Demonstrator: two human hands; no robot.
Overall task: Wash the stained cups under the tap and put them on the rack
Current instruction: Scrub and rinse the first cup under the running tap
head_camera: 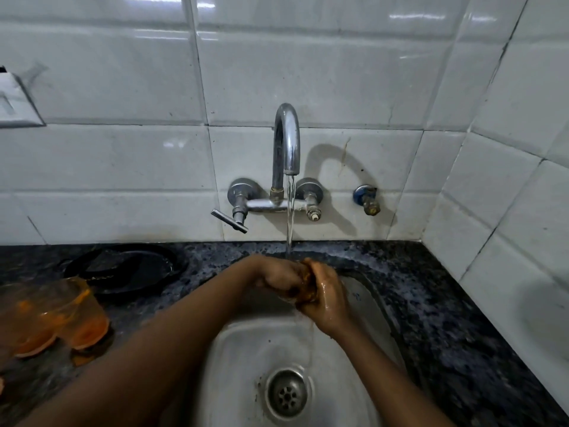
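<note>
— Over the sink [234,359], what do the two hands do?

— They meet under the tap [287,140], right in the stream of water [289,217]. The left hand [277,277] comes in from the lower left, its forearm crossing the front edge of the sink, and its fingers curl down around a stained cup [303,286]. The right hand [326,298] comes up from the lower right, wet and shiny, and its fingers wrap the same cup from the other side. So both hands are clamped on it, pressed close together.

— Can one see the cup well?

— Not well. Only a brownish, see-through part shows between the fingers; the rest is covered. The water falls onto it and onto the knuckles, then runs down toward the drain [288,396].

— And the other cups?

— Two orange-stained cups [58,315] stand on the dark speckled counter [431,303], to the left of the sink, touching one another. They are blurred. Just behind them lies a black plate [129,266].

— Is the tap handle visible?

— Yes, the lever [229,221] on the left side points down and to the right.
</note>
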